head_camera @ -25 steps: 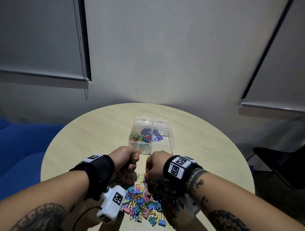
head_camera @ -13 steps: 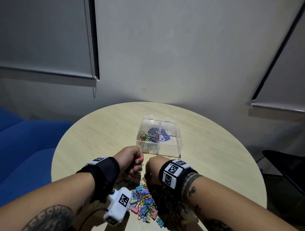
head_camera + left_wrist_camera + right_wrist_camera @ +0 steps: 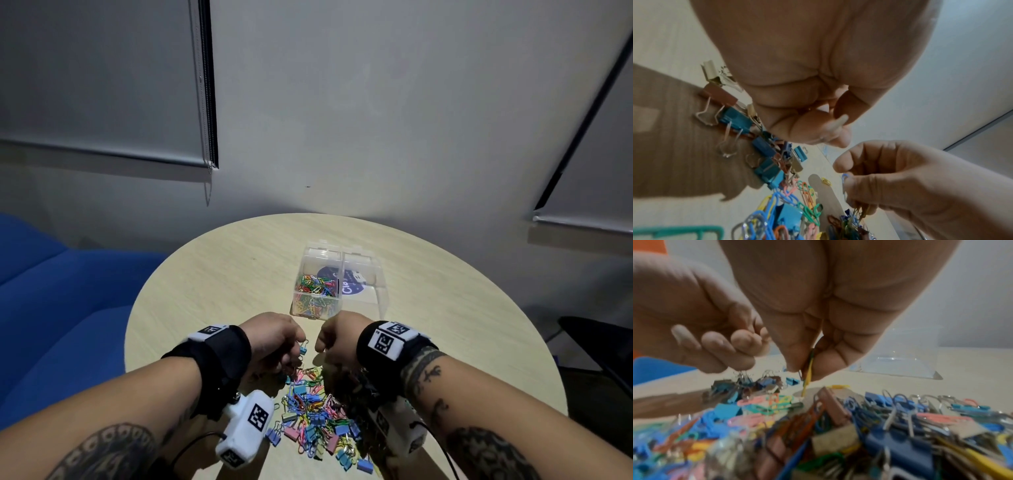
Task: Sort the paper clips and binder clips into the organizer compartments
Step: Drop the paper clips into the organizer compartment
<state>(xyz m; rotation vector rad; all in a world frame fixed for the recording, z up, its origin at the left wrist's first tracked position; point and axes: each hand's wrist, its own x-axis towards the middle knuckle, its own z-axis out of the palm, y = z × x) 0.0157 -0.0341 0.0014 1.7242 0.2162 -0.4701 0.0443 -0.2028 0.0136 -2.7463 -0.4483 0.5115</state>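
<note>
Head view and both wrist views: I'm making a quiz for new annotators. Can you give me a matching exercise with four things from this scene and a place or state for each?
Things
1. left hand
2. right hand
3. left compartment of the clear plastic organizer
4. loose pile of mixed coloured clips

Places or states
A. lies on the round pale wooden table, nearest the person
B. pinches a thin bunch of wire paper clips
C. contains sorted coloured paper clips
D. holds small blue binder clips by their wire handles

Pairs: 1-D, 2-B, 3-C, 4-A
</note>
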